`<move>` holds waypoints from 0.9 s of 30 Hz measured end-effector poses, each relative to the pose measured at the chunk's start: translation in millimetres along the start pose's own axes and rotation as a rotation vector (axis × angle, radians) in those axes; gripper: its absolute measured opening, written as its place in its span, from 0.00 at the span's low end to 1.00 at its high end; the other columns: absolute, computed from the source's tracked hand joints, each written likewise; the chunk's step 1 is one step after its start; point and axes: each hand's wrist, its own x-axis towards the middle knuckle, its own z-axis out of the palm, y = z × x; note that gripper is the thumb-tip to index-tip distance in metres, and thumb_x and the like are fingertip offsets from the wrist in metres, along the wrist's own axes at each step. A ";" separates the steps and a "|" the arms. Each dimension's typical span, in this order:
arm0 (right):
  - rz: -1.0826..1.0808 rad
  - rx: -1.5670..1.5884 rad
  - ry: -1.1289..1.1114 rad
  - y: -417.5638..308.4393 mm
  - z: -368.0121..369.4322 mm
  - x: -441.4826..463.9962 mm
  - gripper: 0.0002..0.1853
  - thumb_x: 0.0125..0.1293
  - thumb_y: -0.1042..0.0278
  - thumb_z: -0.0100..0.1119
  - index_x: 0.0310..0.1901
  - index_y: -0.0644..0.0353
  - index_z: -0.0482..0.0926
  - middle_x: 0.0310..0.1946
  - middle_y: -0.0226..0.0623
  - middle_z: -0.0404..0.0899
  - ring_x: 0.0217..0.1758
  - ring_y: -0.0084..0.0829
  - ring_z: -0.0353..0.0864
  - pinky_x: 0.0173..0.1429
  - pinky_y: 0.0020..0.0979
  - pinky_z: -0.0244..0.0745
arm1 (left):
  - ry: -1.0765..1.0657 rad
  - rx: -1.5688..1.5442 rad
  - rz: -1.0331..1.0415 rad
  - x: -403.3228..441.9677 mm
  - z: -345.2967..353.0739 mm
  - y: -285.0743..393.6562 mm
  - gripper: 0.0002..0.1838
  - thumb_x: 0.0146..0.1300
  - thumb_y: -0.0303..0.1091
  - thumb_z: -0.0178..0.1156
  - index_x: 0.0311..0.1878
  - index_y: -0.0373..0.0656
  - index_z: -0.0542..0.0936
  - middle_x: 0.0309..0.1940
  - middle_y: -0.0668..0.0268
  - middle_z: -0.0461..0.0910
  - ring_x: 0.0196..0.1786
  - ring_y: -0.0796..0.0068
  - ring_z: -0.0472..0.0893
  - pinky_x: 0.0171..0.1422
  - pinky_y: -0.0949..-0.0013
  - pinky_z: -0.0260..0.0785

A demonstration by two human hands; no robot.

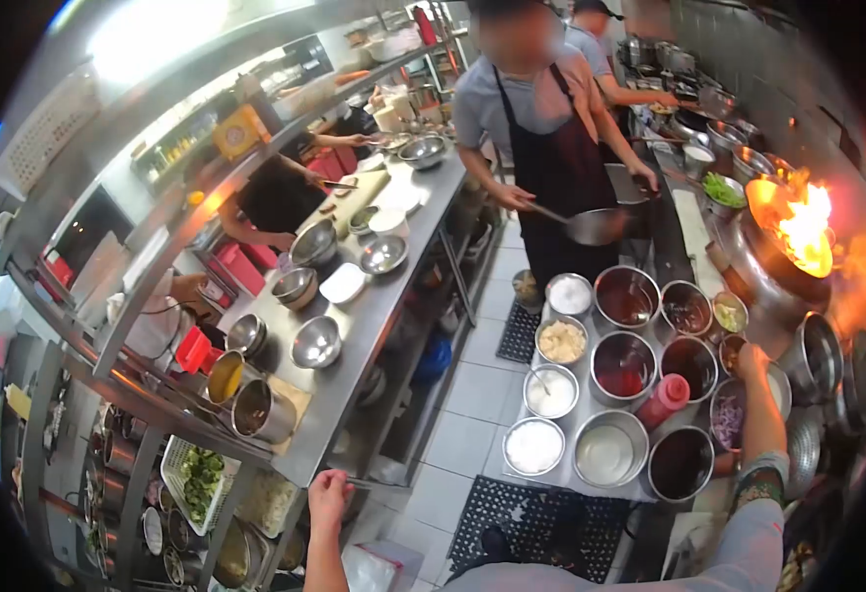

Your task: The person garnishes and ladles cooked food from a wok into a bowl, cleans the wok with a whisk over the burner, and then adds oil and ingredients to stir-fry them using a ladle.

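Note:
My right hand (pixel 752 363) reaches over the crowded ingredient station, beside a small metal container (pixel 732 347) of brown contents. Its fingers look drawn together, and what they hold, if anything, is hidden. Under my forearm is a bowl of chopped purple onion (pixel 726 419). Nearby stand a red squeeze bottle (pixel 666 399), a pot of dark sauce (pixel 680 464) and a pot of red sauce (pixel 623 367). On the other side, my left hand (pixel 329 500) hangs loosely curled near the steel counter's corner, with nothing visible in it.
Flames rise from a wok (pixel 788 237) at the right. Ahead, a co-worker in a dark apron (pixel 541 187) holds a ladle (pixel 596 227). Metal bowls (pixel 315 342) stand on the left steel counter (pixel 354 395). Below it sits a white basket of greens (pixel 196 483). A black mat (pixel 517 523) covers floor tiles.

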 end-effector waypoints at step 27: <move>0.399 0.380 0.114 182.7 -346.4 -352.0 0.08 0.56 0.69 0.65 0.30 0.66 0.79 0.21 0.40 0.79 0.20 0.32 0.80 0.33 0.38 0.79 | -0.347 -0.271 0.178 8.4 116.6 33.5 0.09 0.72 0.33 0.58 0.46 0.37 0.80 0.38 0.65 0.82 0.37 0.75 0.83 0.43 0.73 0.73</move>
